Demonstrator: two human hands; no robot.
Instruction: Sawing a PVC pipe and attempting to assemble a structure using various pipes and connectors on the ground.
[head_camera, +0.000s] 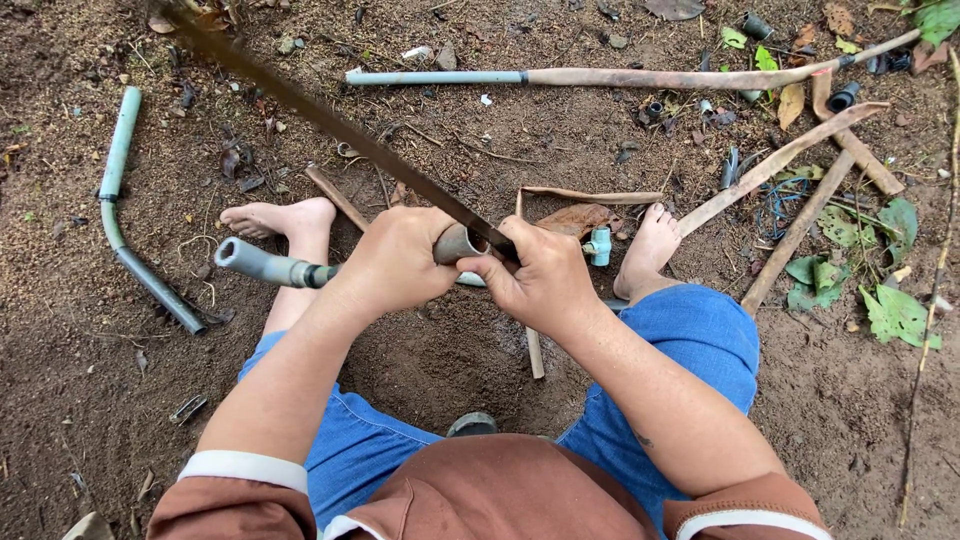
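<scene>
1. A person in blue jeans and a brown top squats barefoot on bare soil, seen from the head view looking down.
2. The left hand (395, 262) is clenched around a grey pipe (270, 266), which lies level across the knees, its open end pointing out to the left.
3. The right hand (545, 280) grasps the near end of a long saw blade (330, 122); the blade runs up and away to the left and rests across the pipe's cut end between the two hands.
4. A bent pipe (120, 215) lies on the ground well to the left.
5. A long pale pipe (600, 77) lies across the top, with green leaves (880, 300) and wooden sticks (800, 225) to the right.
</scene>
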